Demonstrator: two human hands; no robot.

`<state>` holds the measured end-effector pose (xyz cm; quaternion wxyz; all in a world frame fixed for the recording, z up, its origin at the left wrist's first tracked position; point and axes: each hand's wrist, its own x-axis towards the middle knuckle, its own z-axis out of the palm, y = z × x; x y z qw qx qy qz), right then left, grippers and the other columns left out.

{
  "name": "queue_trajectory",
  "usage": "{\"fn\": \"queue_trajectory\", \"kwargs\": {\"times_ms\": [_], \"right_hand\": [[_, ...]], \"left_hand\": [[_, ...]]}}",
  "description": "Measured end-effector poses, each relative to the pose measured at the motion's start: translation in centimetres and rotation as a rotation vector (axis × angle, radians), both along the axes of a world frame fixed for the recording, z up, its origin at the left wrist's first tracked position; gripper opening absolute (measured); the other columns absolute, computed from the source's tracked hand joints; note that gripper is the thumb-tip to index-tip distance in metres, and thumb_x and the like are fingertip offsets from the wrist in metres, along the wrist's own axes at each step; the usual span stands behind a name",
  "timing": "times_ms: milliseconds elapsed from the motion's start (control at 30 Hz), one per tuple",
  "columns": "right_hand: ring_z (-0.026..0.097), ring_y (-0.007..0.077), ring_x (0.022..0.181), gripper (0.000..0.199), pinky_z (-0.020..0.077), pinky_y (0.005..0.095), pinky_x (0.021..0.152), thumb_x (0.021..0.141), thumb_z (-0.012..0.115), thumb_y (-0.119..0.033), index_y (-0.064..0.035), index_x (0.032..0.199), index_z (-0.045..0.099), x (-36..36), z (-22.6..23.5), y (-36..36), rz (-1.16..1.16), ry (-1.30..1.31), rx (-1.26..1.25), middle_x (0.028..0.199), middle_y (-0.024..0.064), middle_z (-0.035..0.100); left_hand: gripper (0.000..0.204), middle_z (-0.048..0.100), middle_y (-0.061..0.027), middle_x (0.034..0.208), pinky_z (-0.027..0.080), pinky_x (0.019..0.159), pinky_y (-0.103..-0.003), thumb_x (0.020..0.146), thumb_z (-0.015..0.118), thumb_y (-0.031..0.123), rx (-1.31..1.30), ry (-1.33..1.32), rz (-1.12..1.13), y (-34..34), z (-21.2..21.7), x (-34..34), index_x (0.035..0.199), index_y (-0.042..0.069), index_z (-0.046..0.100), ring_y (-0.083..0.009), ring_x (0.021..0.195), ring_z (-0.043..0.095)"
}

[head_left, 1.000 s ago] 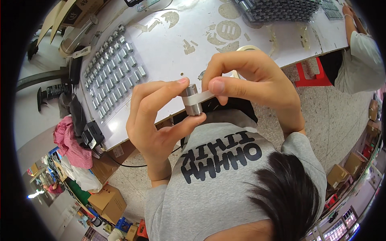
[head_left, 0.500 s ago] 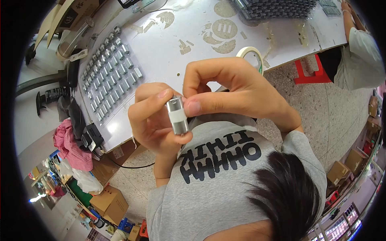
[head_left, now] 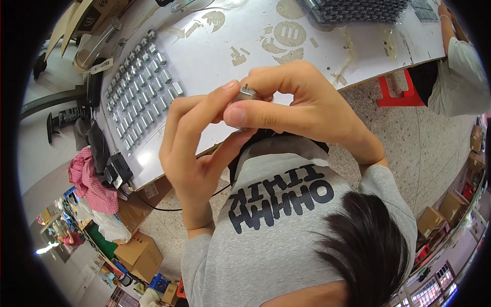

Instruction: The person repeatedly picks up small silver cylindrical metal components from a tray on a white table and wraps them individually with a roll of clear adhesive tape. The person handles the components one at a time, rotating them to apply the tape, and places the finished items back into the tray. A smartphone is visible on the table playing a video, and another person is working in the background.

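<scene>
A small silver electric motor (head_left: 246, 95) with a thin shaft sticking up is held between my two hands above the table's near edge. My left hand (head_left: 192, 134) pinches it end to end, a fingertip near the shaft end and the thumb below. From the other side my right hand (head_left: 302, 102) closes on it, thumb laid across the front and the index finger curled behind. Most of the motor's body is covered by my fingers, so the white band around it is hidden. Left of my hands, rows of similar silver motors (head_left: 146, 92) stand in a clear plastic tray.
A large stack of motors (head_left: 353, 11) sits at the table's far side. The white tabletop (head_left: 215, 56) has worn patches. A person in a grey shirt (head_left: 463, 77) is at the far right, by a red stool (head_left: 396, 91). A black box-shaped device (head_left: 118, 171) lies at the left edge.
Both hands have risen slightly, and the motor has turned so its shaft end shows and its banded side does not. My right thumb now lies across it. The tape roll is now hidden.
</scene>
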<state>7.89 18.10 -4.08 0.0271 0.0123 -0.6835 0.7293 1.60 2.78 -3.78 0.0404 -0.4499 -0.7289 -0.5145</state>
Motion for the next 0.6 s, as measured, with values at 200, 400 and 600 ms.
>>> {"fn": "queue_trajectory", "kwargs": {"times_ms": [200,400,600], "right_hand": [[0.051,0.0103,0.06,0.033,0.0396,0.0242,0.057,0.081,0.059,-0.032,0.0003,0.079,0.064,0.2,0.5,0.4,0.071,0.0,0.002,0.063,0.0071,0.057],[0.048,0.0074,0.058,0.019,0.0367,0.0199,0.053,0.082,0.059,-0.016,-0.0002,0.072,0.059,0.4,0.4,1.0,0.198,-0.082,-0.118,0.067,0.0031,0.056],[0.049,0.007,0.059,0.016,0.0376,0.0197,0.056,0.081,0.058,-0.013,0.0007,0.073,0.061,0.9,-0.6,0.2,0.091,0.16,-0.054,0.067,0.0038,0.058]], "left_hand": [[0.049,0.059,-0.0042,0.076,0.044,0.057,-0.023,0.053,0.076,0.005,-0.131,0.118,-0.059,-0.1,1.6,-0.6,0.099,0.003,0.06,-0.0131,0.065,0.055],[0.048,0.058,-0.005,0.073,0.043,0.056,-0.022,0.051,0.079,0.009,-0.104,0.013,-0.113,-0.6,1.8,-1.5,0.094,0.003,0.059,-0.0136,0.064,0.054],[0.056,0.059,-0.0074,0.079,0.043,0.058,-0.023,0.05,0.08,0.014,0.005,0.002,-0.205,-1.1,1.0,-1.7,0.098,-0.001,0.056,-0.0146,0.066,0.055]]}}
